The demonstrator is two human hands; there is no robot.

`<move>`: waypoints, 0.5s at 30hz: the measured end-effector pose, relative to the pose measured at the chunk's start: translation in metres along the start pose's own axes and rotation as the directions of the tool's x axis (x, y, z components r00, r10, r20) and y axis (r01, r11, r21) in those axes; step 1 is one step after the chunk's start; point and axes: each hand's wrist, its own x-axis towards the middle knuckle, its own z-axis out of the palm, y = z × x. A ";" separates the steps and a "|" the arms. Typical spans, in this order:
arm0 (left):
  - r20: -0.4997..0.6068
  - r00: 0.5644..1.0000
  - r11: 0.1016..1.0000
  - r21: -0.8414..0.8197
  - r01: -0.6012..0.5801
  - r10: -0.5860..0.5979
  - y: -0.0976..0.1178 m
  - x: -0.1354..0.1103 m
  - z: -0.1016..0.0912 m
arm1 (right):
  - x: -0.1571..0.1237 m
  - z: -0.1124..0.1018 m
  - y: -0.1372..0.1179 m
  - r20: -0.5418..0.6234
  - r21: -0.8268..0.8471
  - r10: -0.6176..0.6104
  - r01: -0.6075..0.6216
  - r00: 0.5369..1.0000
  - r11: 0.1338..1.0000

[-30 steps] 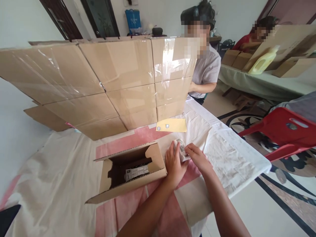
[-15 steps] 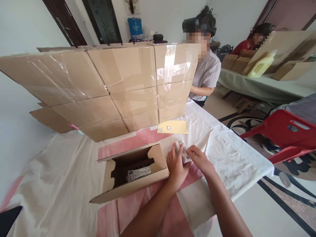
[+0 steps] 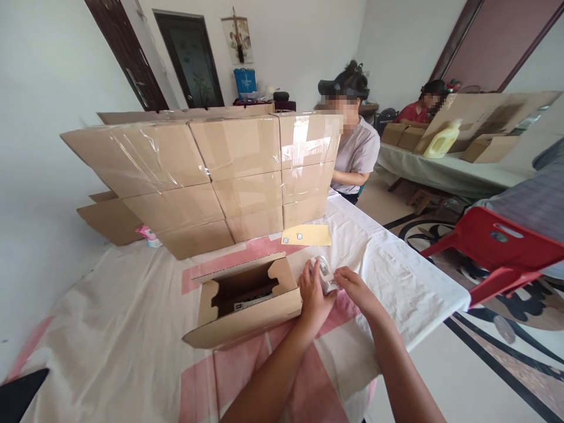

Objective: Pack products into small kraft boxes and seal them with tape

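Note:
Over the tablecloth, my left hand is wrapped around a small white box and steadies it. My right hand has its fingers closed at the box's right edge; they hide whatever they pinch there. Just left of my hands stands an open cardboard carton, its flaps up. Inside lies a printed grey-and-black packet, partly hidden by the near wall. Beyond my hands, a yellow paper strip bears two small pale squares.
A wall of taped cardboard boxes crosses the table's far side. Behind its right end sits a person in a light shirt. A red plastic chair stands to the right. Another person sits at a farther table with a yellow bottle.
The camera view has tilted up, showing more of the room. Both hands stay at the small white box, which appears slightly turned. Less of the packet in the carton shows.

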 end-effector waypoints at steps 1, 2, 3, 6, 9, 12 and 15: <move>-0.004 1.000 1.000 0.001 -0.010 0.010 -0.001 0.000 0.000 | 0.000 0.000 0.002 0.008 0.016 -0.003 0.003 1.000 1.000; -0.006 1.000 1.000 0.001 -0.019 0.020 -0.002 0.000 0.001 | -0.001 0.000 0.003 0.016 0.038 -0.009 0.008 1.000 0.999; -0.006 1.000 1.000 0.002 -0.027 0.027 -0.002 0.000 0.001 | -0.001 0.000 0.004 0.021 0.064 -0.016 0.014 1.000 0.998; -0.003 1.000 1.000 0.005 -0.026 0.026 -0.002 -0.001 0.000 | -0.003 0.000 0.005 0.016 0.108 -0.022 0.020 1.000 0.994; 0.011 1.000 1.000 0.013 -0.005 0.005 0.001 -0.001 -0.003 | -0.006 0.001 0.005 -0.011 0.057 -0.026 0.027 1.000 0.998; 0.041 0.999 1.000 0.028 0.010 -0.011 0.004 0.000 -0.006 | -0.009 0.002 0.007 -0.048 -0.011 -0.008 0.008 0.999 1.000; 0.066 0.997 0.999 0.042 0.029 -0.032 0.005 0.000 -0.009 | -0.011 0.005 0.012 -0.082 -0.035 0.038 -0.041 0.996 0.999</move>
